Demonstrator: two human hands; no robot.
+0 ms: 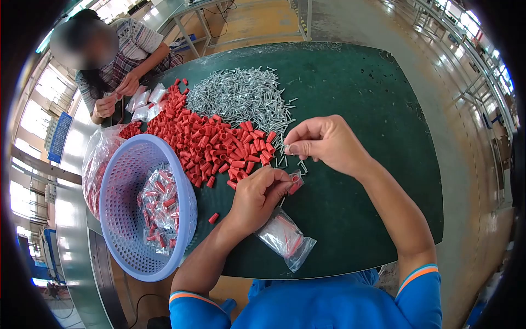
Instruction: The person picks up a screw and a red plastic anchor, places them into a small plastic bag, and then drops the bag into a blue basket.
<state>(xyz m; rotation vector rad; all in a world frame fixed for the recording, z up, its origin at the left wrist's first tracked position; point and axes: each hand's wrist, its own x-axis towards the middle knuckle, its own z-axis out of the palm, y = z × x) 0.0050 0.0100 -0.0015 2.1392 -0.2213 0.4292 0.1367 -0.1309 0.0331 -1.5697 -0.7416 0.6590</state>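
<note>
A small clear plastic bag with a red tapered plastic cone inside (296,184) is pinched between the thumb and fingers of the left hand (255,197), its free end turned towards the right hand, presumably to keep it within easy reach. The right hand (335,143) is closed to a fingertip pinch just above and beyond it; a tiny metallic thing seems to be gripped there, but whether it is a screw cannot be told. A sheaf of flat clear plastic bags (282,233) is laid just below the left hand, probably so that single ones can be picked up easily.

The heap of red tapered plastic cones (203,137) is spread ahead of the left hand, and the heap of silver metal screws (235,93) beyond both hands, each apparently kept within reach. One loose red cone (213,218) is seen beside the left forearm. To the left of that forearm, a pale violet perforated plastic basket (121,203) is tilted, with filled clear bags (161,208) inside.

All this is borne by a dark green tabletop (372,137), scuffed along its far edge. Beyond the left hand, another person (137,49) is seated at the table's far corner, both hands raised together. Bright windows (50,85) are seen to the far left, metal racking (471,71) to the far right.
</note>
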